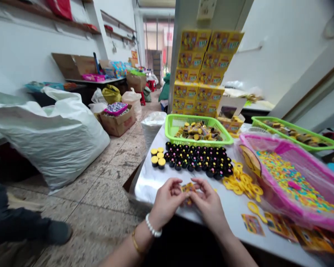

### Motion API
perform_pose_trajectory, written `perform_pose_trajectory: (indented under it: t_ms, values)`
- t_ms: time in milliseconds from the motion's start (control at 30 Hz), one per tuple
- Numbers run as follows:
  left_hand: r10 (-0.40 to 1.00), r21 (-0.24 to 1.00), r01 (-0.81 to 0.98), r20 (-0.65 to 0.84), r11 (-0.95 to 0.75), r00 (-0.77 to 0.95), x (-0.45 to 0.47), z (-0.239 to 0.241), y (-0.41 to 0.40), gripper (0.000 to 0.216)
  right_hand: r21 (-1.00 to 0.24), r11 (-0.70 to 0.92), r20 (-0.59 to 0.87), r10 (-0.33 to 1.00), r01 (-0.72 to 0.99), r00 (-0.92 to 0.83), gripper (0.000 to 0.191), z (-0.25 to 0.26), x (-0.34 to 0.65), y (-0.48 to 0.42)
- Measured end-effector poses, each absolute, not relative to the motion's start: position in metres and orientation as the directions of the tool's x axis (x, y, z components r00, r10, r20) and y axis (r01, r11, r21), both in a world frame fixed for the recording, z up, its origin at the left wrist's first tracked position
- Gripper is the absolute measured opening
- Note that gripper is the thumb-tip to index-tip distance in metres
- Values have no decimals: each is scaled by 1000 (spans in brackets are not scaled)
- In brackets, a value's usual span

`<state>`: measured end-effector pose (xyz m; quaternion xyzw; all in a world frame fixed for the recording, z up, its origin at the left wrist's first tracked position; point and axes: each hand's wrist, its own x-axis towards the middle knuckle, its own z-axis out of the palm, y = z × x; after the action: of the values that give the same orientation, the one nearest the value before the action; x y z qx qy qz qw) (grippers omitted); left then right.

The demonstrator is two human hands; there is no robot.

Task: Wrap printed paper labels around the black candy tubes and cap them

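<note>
My left hand (167, 200) and my right hand (208, 202) meet at the table's near edge, fingers pinched on a small orange-and-yellow printed wrapper (188, 188). Fingers cover part of it, so its full shape is hidden. Just beyond stand rows of small black cups (196, 158) with bits of pink, yellow and blue in them. Several cups with yellow lids (161, 162) stand at the left end of the rows. Right of my right hand lies a pile of yellow plastic spoon-like pieces (243, 180). More flat printed wrappers (252, 224) lie at the near right.
A green basket (171, 139) of yellow-capped pieces stands behind the cups, before stacked yellow boxes (185, 91). A pink basket (284, 198) holds colourful small pieces at right; another green basket (323, 147) is behind it. White sacks (69, 137) and a person's leg (25, 226) are left.
</note>
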<state>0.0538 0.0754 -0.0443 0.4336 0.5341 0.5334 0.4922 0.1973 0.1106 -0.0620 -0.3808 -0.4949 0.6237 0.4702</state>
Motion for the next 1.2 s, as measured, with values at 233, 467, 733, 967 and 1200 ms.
perform_pose_trajectory:
  t_ms: [233,467,733,967,1200]
  values:
    - [984,997,-45,-75,69,-161,54,-45,81,30,-999,-38,-35,908,1,-418,28,-71,204,113]
    - [922,1000,-5,15,-18,-387,51,-32,54,32,-957,-85,-16,971,-279,-241,25,-56,197,124]
    - [811,904,341,393,-256,-434,60,-20,38,9,-879,-85,42,966,-470,-254,17,-51,181,113]
    - [769,827,468,509,-312,-387,60,-24,38,8,-879,-107,48,950,-465,-308,16,-51,175,99]
    - [739,866,275,499,-417,-453,67,9,94,20,-894,214,209,976,-393,57,26,-7,193,188]
